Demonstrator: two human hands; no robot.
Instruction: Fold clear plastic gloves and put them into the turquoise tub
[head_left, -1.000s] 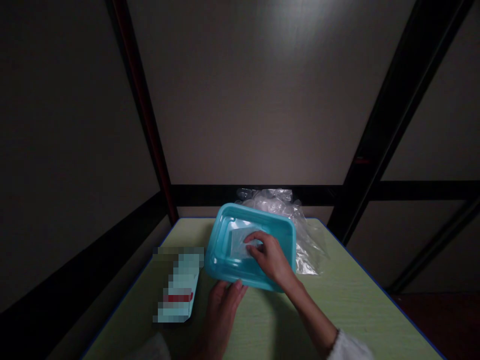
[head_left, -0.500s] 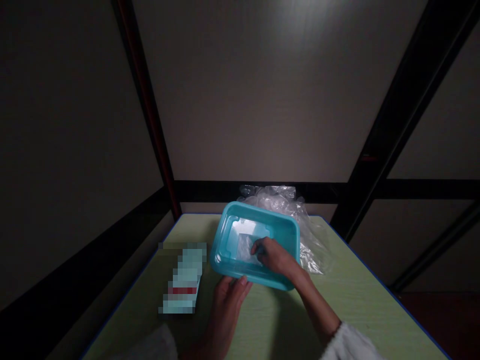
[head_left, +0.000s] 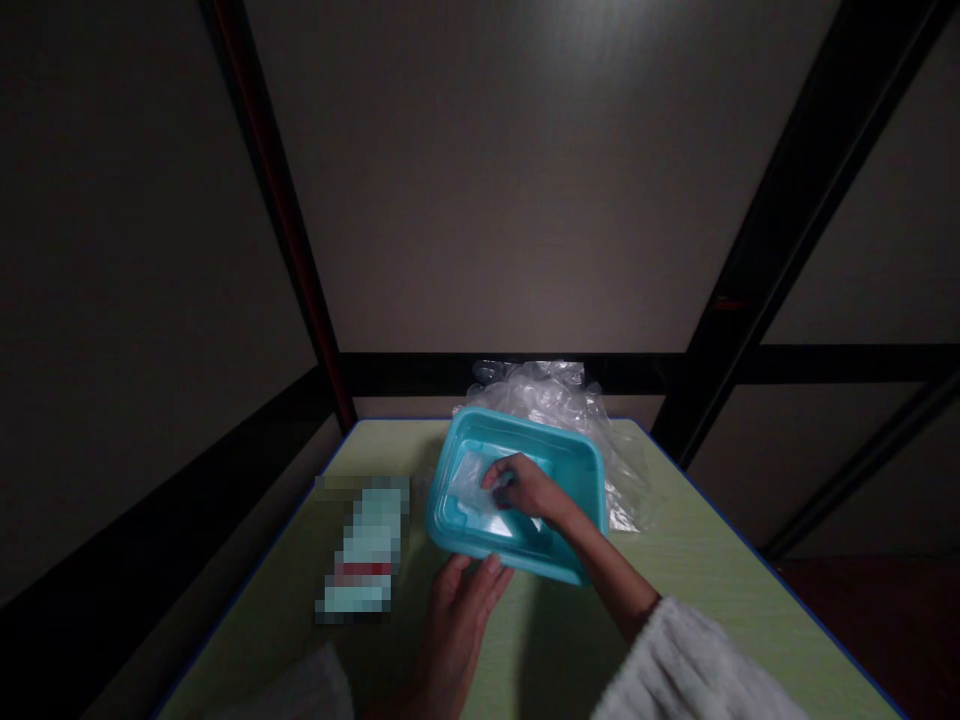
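Observation:
A turquoise plastic container (head_left: 570, 435) with a rounded rim is tilted so that its inside faces me. My left hand (head_left: 465, 610) grips it at the near rim, fingertips at the edge and the rest of the grip hidden. Down inside the container, my right hand (head_left: 521, 490) has its fingers curled and pinched at a thin whitish sheet (head_left: 466, 482). That sheet lies against the inner bottom, towards the left side; whether it is cloth, tissue or film I cannot tell.
Behind the container lies a heap of crumpled clear plastic bags (head_left: 540, 395). A blurred-out pale green item with a red band (head_left: 367, 540) lies on the left of the light green table (head_left: 697, 600). A wall panel (head_left: 510, 200) rises behind the table's far edge.
Inside the container, my right hand and the whitish sheet have shifted left and slightly up. My left hand keeps its hold on the near rim. The view has tilted slightly.

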